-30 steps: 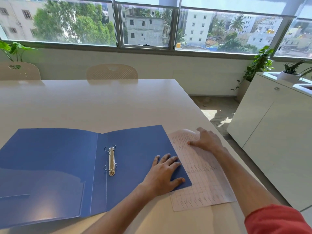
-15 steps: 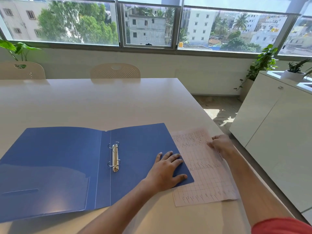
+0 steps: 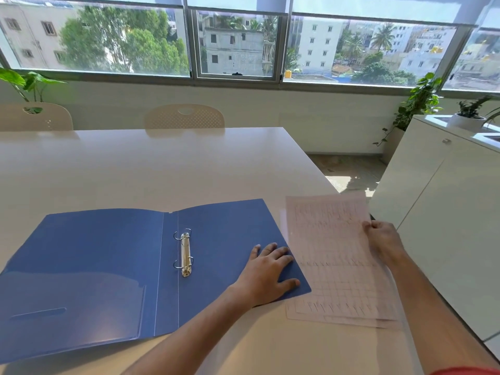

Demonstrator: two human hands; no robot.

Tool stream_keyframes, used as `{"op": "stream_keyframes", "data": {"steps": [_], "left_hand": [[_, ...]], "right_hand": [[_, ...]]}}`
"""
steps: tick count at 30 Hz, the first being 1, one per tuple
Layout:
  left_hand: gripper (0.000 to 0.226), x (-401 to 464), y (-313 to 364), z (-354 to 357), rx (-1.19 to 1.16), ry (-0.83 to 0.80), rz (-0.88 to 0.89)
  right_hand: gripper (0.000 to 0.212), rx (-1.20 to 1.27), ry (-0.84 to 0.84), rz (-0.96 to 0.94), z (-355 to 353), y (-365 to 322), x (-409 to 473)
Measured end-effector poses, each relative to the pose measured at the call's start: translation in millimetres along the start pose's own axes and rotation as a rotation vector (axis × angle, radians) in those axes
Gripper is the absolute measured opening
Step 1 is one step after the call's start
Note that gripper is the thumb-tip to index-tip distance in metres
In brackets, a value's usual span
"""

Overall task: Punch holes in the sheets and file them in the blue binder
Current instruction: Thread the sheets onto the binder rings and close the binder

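We see the blue binder (image 3: 135, 269) lying open across the lower left of the frame on the tabletop (image 3: 162, 163), its ring mechanism (image 3: 185, 254) at the spine. Our left hand (image 3: 266, 272) rests flat and open on the binder's right cover. Our right hand (image 3: 382, 239) pinches the right edge of the sheets (image 3: 332, 255), at lower right. We judge the paper light and floppy, so an edge grip with support underneath suits it. No punch is in view.
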State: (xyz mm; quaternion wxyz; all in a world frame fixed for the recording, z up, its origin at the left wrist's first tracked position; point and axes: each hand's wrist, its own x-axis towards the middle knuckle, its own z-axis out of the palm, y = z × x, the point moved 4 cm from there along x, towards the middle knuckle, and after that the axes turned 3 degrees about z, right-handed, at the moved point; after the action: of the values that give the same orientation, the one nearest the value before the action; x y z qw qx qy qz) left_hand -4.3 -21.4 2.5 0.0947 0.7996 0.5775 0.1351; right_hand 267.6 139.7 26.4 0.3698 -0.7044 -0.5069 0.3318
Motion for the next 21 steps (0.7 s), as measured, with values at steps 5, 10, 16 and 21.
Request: {"op": "stream_keyframes", "data": {"steps": [5,10,16,21], "left_hand": [[0.059,5.8,1.9,-13.1,-0.181,0.077,-0.045],[0.068,18.9,-3.6,-31.9,-0.736,0.172,-0.311],[0.057,34.9,12.7,-44.7,-1.315,0.102,-0.31],[0.031,38.4,30.0,-52.9,-1.623,0.092,-0.208]], "right_hand": [[0.034,0.043,0.058,-0.147,-30.9,-1.2,-5.0],[0.021,0.289,0.088,-0.247,-67.1,-17.0,-11.5],[0.026,0.437,-0.022,-0.241,-89.1,-36.6,-19.1],[0.025,0.44,-0.098,-0.248,-69.7,-44.8,-28.5]]}}
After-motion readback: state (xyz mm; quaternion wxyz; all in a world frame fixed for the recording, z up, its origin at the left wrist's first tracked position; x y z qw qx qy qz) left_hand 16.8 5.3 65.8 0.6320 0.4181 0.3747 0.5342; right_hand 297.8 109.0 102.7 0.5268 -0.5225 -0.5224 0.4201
